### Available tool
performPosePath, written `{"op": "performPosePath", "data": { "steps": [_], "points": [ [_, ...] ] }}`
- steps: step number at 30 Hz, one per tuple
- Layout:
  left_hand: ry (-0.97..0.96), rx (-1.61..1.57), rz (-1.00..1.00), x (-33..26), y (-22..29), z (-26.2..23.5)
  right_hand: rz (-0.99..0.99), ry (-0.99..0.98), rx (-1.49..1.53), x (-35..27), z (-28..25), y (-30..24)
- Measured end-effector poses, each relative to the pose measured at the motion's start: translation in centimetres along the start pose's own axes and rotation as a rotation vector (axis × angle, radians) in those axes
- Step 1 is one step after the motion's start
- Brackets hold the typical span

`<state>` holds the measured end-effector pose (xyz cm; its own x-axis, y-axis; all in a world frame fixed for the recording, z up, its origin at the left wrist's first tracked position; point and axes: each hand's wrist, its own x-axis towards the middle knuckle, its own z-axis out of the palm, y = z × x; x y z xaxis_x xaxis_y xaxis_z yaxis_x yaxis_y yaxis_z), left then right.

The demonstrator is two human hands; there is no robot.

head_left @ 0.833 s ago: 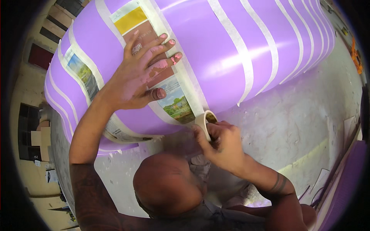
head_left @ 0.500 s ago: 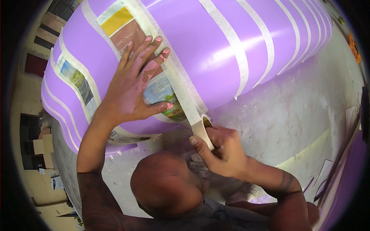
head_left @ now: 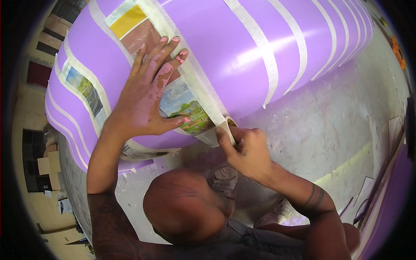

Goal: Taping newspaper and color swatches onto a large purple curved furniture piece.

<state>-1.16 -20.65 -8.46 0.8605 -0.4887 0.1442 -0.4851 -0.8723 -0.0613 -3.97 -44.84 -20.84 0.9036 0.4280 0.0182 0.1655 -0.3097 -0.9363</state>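
Observation:
A large rounded purple form [head_left: 208, 56] fills the upper part of the view, crossed by white masking tape strips [head_left: 260, 41]. My left hand [head_left: 143, 95] lies on it with spread fingers, pink paint on the skin and fingertips. Beneath that hand is a printed paper sheet [head_left: 184, 102], its long right side running along a tape strip [head_left: 193, 69]. At the form's lower edge, my right hand [head_left: 249, 151] grips a roll of masking tape [head_left: 229, 130], thumb on its outside and fingers partly hidden. The tape strip leads down to this roll, beside the sheet's lower corner.
Another printed paper strip [head_left: 84, 89] is taped to the form's left side. Grey, stained floor [head_left: 320, 130] extends below and to the right. Cardboard pieces [head_left: 51, 167] stand at the left, an orange object [head_left: 398, 52] lies far right, and a purple panel [head_left: 390, 199] is at the right edge.
My right hand and the tape roll have moved up and slightly left, closer to the form's lower edge. My left hand has shifted slightly but stays spread on the paper.

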Motion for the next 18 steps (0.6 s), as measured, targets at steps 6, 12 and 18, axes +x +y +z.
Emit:
{"op": "performPosePath", "data": {
  "steps": [6,12,18],
  "points": [
    [0.082,-0.069,0.069,-0.2,-0.2,0.3,0.078,0.008,-0.108,1.9,0.8,0.5],
    [-0.104,0.162,0.014,-0.3,2.7,0.2,0.291,-0.144,-0.003,3.4,0.2,0.1],
    [-0.151,0.379,0.030,-2.3,4.4,2.9,0.303,-0.168,0.000,3.3,0.4,0.9]
  ]
}}
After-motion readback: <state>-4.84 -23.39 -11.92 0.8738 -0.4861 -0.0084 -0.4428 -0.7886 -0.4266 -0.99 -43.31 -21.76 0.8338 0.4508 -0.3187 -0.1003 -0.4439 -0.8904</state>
